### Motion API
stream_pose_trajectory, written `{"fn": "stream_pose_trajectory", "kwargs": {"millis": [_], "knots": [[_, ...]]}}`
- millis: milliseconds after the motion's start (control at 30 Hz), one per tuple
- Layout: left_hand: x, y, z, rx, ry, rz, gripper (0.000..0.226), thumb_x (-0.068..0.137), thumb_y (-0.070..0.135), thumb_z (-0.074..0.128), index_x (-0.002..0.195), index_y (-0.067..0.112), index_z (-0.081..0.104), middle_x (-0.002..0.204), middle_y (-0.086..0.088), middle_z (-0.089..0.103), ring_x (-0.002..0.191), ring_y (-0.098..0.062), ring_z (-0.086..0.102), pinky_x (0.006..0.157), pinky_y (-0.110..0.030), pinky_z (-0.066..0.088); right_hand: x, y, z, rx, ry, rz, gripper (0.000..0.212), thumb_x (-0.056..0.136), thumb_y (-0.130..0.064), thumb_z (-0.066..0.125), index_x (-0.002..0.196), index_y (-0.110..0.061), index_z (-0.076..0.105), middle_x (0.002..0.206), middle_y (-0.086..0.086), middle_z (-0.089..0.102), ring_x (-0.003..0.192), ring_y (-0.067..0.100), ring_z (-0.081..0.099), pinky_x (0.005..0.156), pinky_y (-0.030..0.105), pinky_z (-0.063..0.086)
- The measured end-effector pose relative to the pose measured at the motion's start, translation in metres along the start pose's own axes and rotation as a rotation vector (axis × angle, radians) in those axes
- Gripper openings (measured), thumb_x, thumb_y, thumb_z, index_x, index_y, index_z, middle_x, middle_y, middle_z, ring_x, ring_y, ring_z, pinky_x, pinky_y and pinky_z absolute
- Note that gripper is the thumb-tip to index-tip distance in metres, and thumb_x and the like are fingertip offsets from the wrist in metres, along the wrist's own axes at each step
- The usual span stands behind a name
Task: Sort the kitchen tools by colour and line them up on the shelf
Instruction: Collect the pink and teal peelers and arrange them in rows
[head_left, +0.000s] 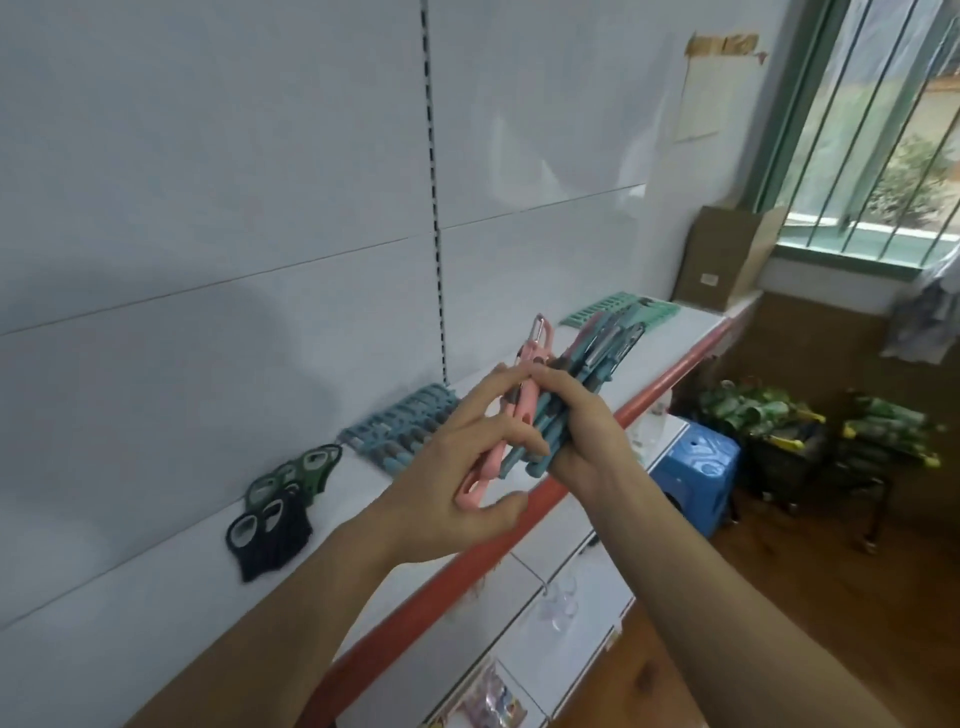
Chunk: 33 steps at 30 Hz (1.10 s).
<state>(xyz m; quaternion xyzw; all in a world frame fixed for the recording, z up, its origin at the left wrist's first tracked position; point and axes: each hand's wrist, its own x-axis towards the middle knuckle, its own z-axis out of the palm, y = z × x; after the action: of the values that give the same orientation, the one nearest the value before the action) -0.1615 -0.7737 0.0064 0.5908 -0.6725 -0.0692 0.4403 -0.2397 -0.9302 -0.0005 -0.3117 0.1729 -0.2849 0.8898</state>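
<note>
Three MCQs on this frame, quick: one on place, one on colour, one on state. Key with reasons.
1. Where is the blue stool?
A) on a chair
B) on the floor beside the shelf
C) on a table

2. What colour is the peeler that the left hand holds?
A) pink
B) black
C) yellow

3. What is the right hand doing?
A) lying flat on the shelf
B) gripping a bundle of peelers
C) hanging empty

Key:
1 B, it stands on the wooden floor below the shelf edge.
2 A, its handle shows pink in the grip.
3 B, it is curled round the bundle.
</note>
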Motion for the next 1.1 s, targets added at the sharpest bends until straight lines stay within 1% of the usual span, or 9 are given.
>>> {"fn": "stream_pose_trajectory", "kwargs": {"millis": [133, 267, 433, 567, 700, 767, 933, 1033, 1100], "knots": [[0.027, -0.021, -0.001, -0.077, -0.282, -0.142, 0.102, 0.067, 0.060, 0.086, 0.152, 0.050, 0.031, 0.166, 0.028, -0.004, 0.152, 0.004, 0.012, 0.120, -0.027, 0.031, 0.039, -0.034, -0.016, -0.129, 0.024, -0.112, 0.027, 0.086, 0.000, 0.071, 0.112, 0.001, 0.064, 0.096, 0.022, 0.068, 0.080, 0.034, 0.071, 0.068, 0.041, 0.061], [0.086, -0.027, 0.025, -0.657, -0.090, -0.287, 0.157, 0.024, 0.086, 0.080, 0.155, 0.014, 0.033, 0.167, -0.004, 0.024, 0.152, -0.021, 0.028, 0.113, -0.032, 0.038, 0.086, -0.062, -0.033, -0.281, 0.079, -0.198, 0.025, 0.082, 0.001, 0.075, 0.105, -0.001, 0.066, 0.095, 0.024, 0.067, 0.083, 0.036, 0.069, 0.078, 0.048, 0.061], [0.145, -0.096, 0.068, -0.773, -0.028, -0.598, 0.081, 0.078, 0.074, 0.065, 0.146, 0.064, 0.023, 0.157, 0.018, 0.040, 0.137, -0.009, 0.047, 0.111, -0.044, 0.041, 0.136, -0.090, -0.051, -0.446, 0.086, -0.266, 0.024, 0.081, 0.008, 0.074, 0.104, 0.001, 0.066, 0.093, 0.022, 0.070, 0.083, 0.036, 0.070, 0.081, 0.049, 0.062], [0.162, -0.132, 0.064, -0.810, 0.032, -0.618, 0.072, 0.087, 0.026, 0.074, 0.146, 0.048, 0.037, 0.140, 0.005, 0.061, 0.125, -0.025, 0.063, 0.100, -0.055, 0.054, 0.170, -0.084, -0.051, -0.522, 0.027, -0.262, 0.034, 0.079, 0.009, 0.076, 0.110, 0.006, 0.062, 0.094, 0.019, 0.071, 0.085, 0.034, 0.071, 0.084, 0.050, 0.061], [0.151, -0.157, 0.042, -0.512, 0.167, -0.681, 0.052, 0.093, 0.015, 0.071, 0.132, 0.036, 0.043, 0.109, -0.008, 0.072, 0.085, -0.023, 0.072, 0.077, -0.054, 0.058, 0.196, -0.055, -0.032, -0.502, -0.134, -0.148, 0.036, 0.078, 0.011, 0.076, 0.110, 0.005, 0.060, 0.097, 0.022, 0.070, 0.091, 0.041, 0.070, 0.083, 0.054, 0.061], [0.142, -0.159, 0.031, -0.354, 0.229, -0.716, 0.062, 0.090, 0.018, 0.073, 0.136, 0.037, 0.037, 0.102, -0.010, 0.071, 0.079, -0.022, 0.071, 0.071, -0.057, 0.060, 0.204, -0.036, -0.020, -0.503, -0.220, -0.096, 0.036, 0.077, 0.013, 0.076, 0.109, 0.001, 0.062, 0.101, 0.021, 0.072, 0.096, 0.039, 0.072, 0.085, 0.053, 0.060], [0.104, -0.161, 0.004, -0.168, 0.336, -0.840, 0.128, 0.074, 0.028, 0.089, 0.157, 0.042, -0.007, 0.134, 0.017, 0.063, 0.117, -0.007, 0.066, 0.096, -0.045, 0.058, 0.204, 0.015, 0.010, -0.582, -0.426, 0.016, 0.060, 0.070, 0.004, 0.084, 0.125, -0.006, 0.059, 0.110, 0.015, 0.074, 0.104, 0.030, 0.073, 0.090, 0.048, 0.060], [0.083, -0.153, -0.007, -0.026, 0.404, -1.014, 0.142, 0.074, 0.036, 0.087, 0.150, 0.046, -0.032, 0.117, 0.018, 0.071, 0.099, -0.006, 0.073, 0.080, -0.038, 0.063, 0.206, 0.036, 0.020, -0.555, -0.548, 0.107, 0.059, 0.076, 0.008, 0.081, 0.127, -0.007, 0.058, 0.114, 0.013, 0.074, 0.107, 0.028, 0.072, 0.094, 0.050, 0.058], [0.075, -0.141, -0.011, 0.080, 0.363, -1.085, 0.122, 0.080, 0.030, 0.082, 0.161, 0.026, -0.008, 0.082, 0.017, 0.073, 0.069, -0.003, 0.072, 0.059, -0.031, 0.062, 0.204, 0.048, 0.026, -0.528, -0.629, 0.173, 0.063, 0.074, 0.003, 0.082, 0.131, -0.008, 0.057, 0.118, 0.013, 0.073, 0.112, 0.029, 0.071, 0.095, 0.051, 0.057]]}}
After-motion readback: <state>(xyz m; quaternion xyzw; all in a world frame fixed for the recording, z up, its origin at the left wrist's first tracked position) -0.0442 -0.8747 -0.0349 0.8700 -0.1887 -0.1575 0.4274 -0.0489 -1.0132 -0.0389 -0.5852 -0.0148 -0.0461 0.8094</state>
